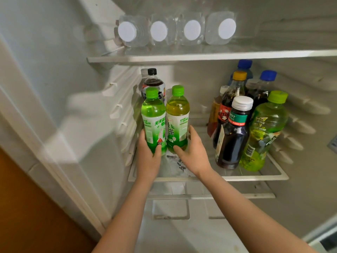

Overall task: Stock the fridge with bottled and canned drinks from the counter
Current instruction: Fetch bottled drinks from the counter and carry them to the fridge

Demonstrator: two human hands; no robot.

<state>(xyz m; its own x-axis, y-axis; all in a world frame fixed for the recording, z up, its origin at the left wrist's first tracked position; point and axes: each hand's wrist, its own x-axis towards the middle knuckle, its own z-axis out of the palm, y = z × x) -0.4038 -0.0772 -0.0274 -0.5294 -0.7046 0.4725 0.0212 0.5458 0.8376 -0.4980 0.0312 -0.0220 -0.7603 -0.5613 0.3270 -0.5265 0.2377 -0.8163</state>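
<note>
view: head-worn, wide-angle | faces: forward-down into fridge (198,83) | range: near | views: one

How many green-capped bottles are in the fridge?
3. A bright green plastic bottle in the left hand, a yellow-green tea bottle in the right hand, a lime bottle front right; others may hide behind.

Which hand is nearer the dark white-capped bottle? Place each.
Right. The right hand, gripping the yellow-green bottle, sits just left of the dark white-capped bottle; the left hand, gripping the bright green bottle, is farther left.
</note>
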